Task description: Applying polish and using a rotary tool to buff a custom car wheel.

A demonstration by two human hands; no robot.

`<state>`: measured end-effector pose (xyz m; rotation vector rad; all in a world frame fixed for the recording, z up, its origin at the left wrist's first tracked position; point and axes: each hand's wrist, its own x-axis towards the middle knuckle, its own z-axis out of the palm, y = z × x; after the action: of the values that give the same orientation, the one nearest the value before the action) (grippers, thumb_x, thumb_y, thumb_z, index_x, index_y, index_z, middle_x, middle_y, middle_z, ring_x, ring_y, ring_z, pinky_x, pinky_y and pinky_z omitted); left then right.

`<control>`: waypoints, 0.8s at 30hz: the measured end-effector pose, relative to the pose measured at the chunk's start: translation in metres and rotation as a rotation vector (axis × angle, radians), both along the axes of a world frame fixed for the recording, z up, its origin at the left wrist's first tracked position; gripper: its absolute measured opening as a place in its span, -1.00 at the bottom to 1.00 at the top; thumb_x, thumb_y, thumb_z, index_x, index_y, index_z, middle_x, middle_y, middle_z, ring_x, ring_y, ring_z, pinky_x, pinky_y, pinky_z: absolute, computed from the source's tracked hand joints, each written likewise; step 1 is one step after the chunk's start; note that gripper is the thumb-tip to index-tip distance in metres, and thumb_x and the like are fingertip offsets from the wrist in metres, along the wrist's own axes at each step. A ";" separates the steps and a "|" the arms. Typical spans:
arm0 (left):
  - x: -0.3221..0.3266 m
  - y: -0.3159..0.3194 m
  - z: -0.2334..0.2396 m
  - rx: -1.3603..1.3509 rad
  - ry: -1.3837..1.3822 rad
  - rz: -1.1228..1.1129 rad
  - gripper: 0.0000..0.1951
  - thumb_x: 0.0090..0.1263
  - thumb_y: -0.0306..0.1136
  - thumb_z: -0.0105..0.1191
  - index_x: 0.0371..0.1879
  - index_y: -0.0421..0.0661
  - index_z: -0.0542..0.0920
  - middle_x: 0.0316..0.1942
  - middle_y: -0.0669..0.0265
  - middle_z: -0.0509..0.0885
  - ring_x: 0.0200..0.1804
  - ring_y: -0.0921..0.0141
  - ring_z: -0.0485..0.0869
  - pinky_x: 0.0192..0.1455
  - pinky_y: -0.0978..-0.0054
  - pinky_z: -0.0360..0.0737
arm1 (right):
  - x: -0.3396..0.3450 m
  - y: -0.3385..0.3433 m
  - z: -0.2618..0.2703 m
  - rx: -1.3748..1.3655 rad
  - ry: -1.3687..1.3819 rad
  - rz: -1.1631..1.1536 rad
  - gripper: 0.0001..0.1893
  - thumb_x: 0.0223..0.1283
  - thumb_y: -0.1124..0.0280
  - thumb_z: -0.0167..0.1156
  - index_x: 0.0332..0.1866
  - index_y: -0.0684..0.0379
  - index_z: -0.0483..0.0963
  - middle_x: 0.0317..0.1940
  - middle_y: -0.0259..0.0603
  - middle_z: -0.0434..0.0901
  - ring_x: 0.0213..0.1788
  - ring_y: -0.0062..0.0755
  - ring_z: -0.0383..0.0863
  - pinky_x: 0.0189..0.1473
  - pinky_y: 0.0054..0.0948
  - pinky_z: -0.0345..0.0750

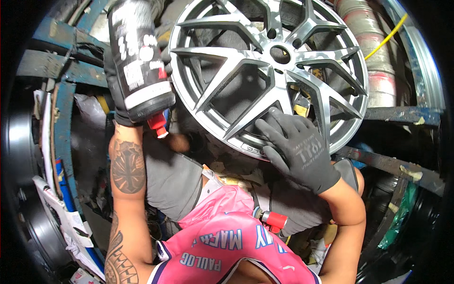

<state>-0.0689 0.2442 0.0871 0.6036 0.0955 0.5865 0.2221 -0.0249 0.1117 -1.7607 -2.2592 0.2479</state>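
Observation:
My left hand (115, 85), in a black glove, grips a large black bottle (140, 67) that bears writing. The bottle hangs nozzle-down, and its red nozzle cap (158, 124) points towards my body. Beside it stands a multi-spoke alloy car wheel rim (244, 67), its face shiny and turned up to me. Against the rim's lower edge rests my right hand (296, 151), gloved in black, fingers spread over a spoke gap and holding nothing. Part of the left hand is hidden behind the bottle.
A red pneumatic tool (275, 220) lies on my lap. Blue metal frame bars (65, 124) run along the left, with dark wheel rims (25, 142) beyond. At the upper right are a stained cylinder (377, 64) and a yellow hose (386, 37). Grey pads (170, 181) cover my legs.

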 end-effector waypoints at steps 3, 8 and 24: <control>-0.008 -0.014 -0.015 -0.005 0.006 0.143 0.02 0.35 0.42 -0.05 0.46 -0.32 0.15 0.15 -0.26 0.55 0.06 -0.10 0.68 0.00 -0.05 0.74 | 0.010 0.003 -0.003 -0.167 0.124 0.175 -0.51 0.29 0.16 0.17 0.31 0.03 0.45 0.09 -0.06 0.57 0.05 -0.07 0.60 0.08 -0.13 0.48; -0.049 -0.098 -0.036 -0.175 0.042 0.143 -0.37 0.54 0.10 -0.09 0.39 -0.15 0.29 0.16 0.03 0.54 0.13 0.14 0.59 0.11 0.09 0.64 | 0.020 0.006 -0.043 -0.093 0.288 0.255 -0.53 0.27 0.23 0.17 0.26 0.14 0.45 -0.13 0.00 0.62 -0.13 0.05 0.64 -0.03 -0.05 0.55; 0.044 -0.292 -0.149 -1.034 0.635 -0.191 -0.51 0.58 -0.03 -0.16 0.24 -0.17 0.49 0.16 0.01 0.61 0.18 0.03 0.63 0.28 -0.20 0.54 | 0.052 0.002 0.006 -0.176 0.094 0.010 -0.55 0.32 0.14 0.08 0.26 0.04 0.51 -0.03 0.05 0.66 -0.01 0.05 0.64 0.07 -0.05 0.53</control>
<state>-0.0252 -0.0481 -0.0623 -0.2360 0.8717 0.0851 0.2741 -0.0232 0.1177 -1.7816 -2.2395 0.5348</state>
